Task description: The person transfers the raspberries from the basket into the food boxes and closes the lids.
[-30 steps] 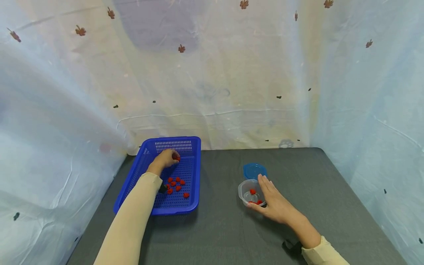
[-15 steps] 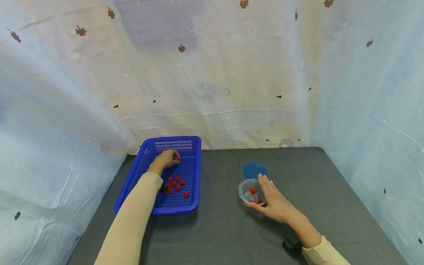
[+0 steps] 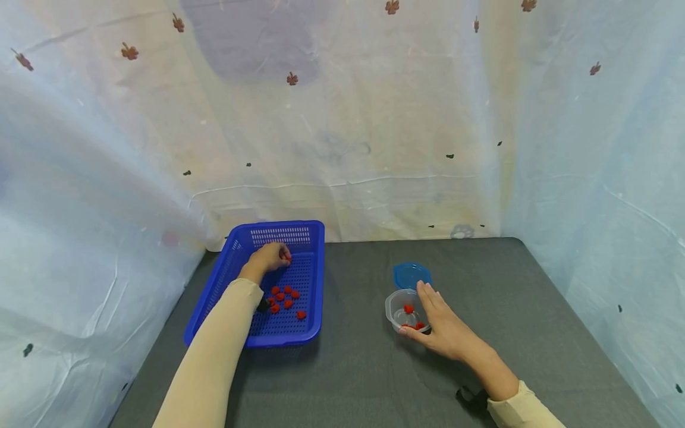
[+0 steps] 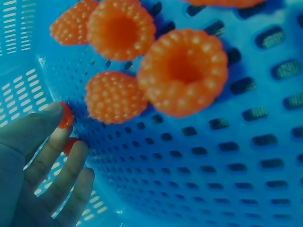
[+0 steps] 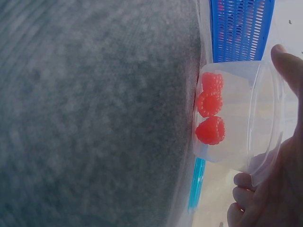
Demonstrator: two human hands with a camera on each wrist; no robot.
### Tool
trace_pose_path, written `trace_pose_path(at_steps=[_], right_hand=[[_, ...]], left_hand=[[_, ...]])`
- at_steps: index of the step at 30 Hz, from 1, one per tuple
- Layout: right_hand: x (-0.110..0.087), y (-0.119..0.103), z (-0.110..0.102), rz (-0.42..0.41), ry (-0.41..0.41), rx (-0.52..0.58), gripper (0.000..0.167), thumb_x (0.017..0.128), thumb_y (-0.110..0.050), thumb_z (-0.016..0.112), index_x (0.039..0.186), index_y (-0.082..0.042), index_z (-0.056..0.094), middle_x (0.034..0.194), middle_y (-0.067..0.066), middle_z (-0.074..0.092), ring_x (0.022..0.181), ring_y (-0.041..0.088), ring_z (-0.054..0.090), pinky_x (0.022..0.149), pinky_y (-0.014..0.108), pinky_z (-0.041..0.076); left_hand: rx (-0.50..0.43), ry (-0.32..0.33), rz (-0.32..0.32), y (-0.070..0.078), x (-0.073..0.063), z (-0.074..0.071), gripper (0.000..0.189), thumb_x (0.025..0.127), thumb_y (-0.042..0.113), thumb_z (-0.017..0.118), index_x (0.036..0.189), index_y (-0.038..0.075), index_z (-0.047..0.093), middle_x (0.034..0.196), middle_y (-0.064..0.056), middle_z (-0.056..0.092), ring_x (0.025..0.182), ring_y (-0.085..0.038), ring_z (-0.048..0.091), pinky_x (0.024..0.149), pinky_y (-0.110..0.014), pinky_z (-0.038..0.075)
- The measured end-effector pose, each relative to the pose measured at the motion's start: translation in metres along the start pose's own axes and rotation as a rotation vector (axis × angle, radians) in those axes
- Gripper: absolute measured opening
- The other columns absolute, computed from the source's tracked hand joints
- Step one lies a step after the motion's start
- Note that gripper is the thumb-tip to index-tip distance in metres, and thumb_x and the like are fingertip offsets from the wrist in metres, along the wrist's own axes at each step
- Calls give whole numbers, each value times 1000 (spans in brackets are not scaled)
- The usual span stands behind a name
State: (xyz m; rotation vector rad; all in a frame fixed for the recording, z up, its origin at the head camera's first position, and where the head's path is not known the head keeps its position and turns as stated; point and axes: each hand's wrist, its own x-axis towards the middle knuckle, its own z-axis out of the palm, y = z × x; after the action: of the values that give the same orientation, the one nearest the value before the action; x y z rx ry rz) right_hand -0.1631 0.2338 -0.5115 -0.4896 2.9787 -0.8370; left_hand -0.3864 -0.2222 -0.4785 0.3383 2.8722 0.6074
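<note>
We see the left hand (image 3: 266,258) reaching into the basket with thumb and forefinger pinching a red raspberry (image 4: 67,116), the other fingers extended beside it; a second bit of red shows between the fingers, and we cannot tell whether it belongs to the same fruit. This happens toward the far end of the blue basket (image 3: 322,291), above its slotted floor, while the loose raspberries (image 3: 288,304) lie in a cluster closer to us, one a little apart from the rest, some with their hollow ends showing. Well to the right, we find the right hand (image 3: 441,326) with its thumb and fingers spread across the clear tub (image 5: 236,123), touching its rim on opposite sides. Inside, we count three raspberries (image 5: 211,130) at the bottom. Just behind the tub lies a blue lid (image 3: 411,276). Cream sleeves (image 3: 206,362) cover both arms, the gray tabletop (image 3: 355,297) carries everything, and a pale printed sheet (image 3: 374,119) hangs beyond.
</note>
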Motion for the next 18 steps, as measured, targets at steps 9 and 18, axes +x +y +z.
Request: trace_pose_path(at_steps=[9, 18], right_hand=[[0, -1, -1, -4, 5, -2, 119, 95, -75, 65, 171, -1, 13, 178, 22, 13, 163, 46, 14, 126, 65, 21], [-1, -3, -2, -13, 2, 1, 118, 95, -73, 67, 170, 2, 14, 178, 22, 13, 163, 45, 14, 126, 65, 19]], left_hand=[[-42, -1, 18, 6, -8, -11, 9, 103, 9, 69, 108, 4, 74, 105, -13, 72, 94, -28, 66, 90, -50, 53], [-47, 27, 61, 17, -7, -17, 14, 104, 12, 69, 111, 1, 73, 107, -14, 72, 98, -30, 67, 92, -51, 54]])
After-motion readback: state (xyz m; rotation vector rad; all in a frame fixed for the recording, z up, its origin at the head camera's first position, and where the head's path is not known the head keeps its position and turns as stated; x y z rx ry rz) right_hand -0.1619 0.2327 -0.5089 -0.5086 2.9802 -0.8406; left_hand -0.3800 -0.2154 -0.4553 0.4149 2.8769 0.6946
